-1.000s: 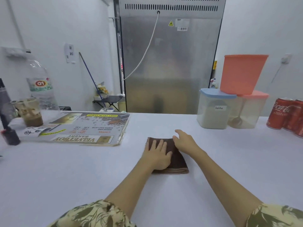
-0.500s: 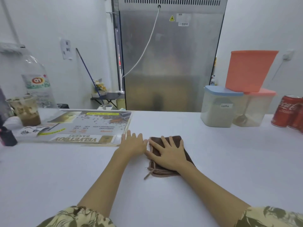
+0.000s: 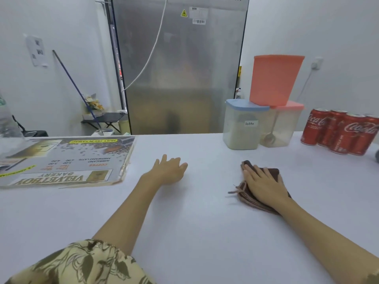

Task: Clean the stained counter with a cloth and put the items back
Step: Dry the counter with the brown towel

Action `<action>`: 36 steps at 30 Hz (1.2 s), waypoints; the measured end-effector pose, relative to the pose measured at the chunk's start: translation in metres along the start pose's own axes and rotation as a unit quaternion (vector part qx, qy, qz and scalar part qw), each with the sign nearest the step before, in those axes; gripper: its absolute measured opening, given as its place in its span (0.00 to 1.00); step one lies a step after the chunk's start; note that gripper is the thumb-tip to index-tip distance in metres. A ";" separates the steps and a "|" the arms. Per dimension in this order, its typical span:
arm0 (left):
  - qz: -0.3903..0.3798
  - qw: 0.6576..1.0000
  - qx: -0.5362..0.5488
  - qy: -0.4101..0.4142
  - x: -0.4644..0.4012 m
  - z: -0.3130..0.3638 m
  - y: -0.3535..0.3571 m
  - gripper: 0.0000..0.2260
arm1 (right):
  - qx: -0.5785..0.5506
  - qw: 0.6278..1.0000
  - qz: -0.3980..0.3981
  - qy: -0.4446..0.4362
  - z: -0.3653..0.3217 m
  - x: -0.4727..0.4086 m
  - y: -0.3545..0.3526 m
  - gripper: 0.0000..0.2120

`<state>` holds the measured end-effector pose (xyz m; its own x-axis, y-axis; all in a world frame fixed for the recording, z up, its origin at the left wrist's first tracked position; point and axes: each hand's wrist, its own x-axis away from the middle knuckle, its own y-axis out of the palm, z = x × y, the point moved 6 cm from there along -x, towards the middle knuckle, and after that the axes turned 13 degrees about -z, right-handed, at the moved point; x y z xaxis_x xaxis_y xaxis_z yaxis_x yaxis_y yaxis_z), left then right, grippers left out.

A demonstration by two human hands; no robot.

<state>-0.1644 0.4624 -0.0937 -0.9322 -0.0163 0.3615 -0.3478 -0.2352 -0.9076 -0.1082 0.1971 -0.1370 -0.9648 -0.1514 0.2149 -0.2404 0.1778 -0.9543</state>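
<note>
right hand (image 3: 264, 186) flat on folded brown cloth (image 3: 249, 196) right of centre on counter (image 3: 194, 222), left hand (image 3: 168, 171) relaxed, empty; risks bunching cloth or nudging latte container (image 3: 242, 128) wiping farther right.

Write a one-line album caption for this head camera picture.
Right hand presses a folded brown cloth flat on the white counter; left hand rests nearby.

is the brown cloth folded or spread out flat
Folded. The brown cloth shows several stacked layer edges at its near end, forming a compact pad under the flat right hand on the counter.
</note>
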 end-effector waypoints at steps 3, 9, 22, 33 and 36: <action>-0.001 1.000 -0.008 -0.016 -0.010 -0.017 -0.007 0.21 | -0.039 0.999 -0.009 0.036 -0.023 -0.030 -0.007 0.24; -0.006 0.997 -0.015 -0.071 -0.029 -0.040 -0.029 0.21 | 0.062 0.991 0.011 -0.121 -0.130 -0.023 0.012 0.25; 0.005 0.998 0.024 -0.052 -0.111 -0.024 -0.053 0.22 | 0.059 0.974 -0.035 -0.216 -0.144 -0.098 0.000 0.23; 0.017 0.996 0.034 -0.078 -0.166 -0.078 -0.071 0.22 | -0.021 0.991 -0.023 -0.126 -0.172 -0.240 -0.025 0.24; 0.017 0.996 0.009 -0.090 -0.171 -0.098 -0.074 0.21 | -0.030 0.995 -0.014 -0.099 -0.185 -0.253 -0.028 0.23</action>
<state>0.0107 0.5779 -0.1097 -0.9098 -0.1987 0.3643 -0.3124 -0.2497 -0.9165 0.1229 0.4105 -0.1261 -0.9195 -0.3438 0.1906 -0.2782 0.2268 -0.9334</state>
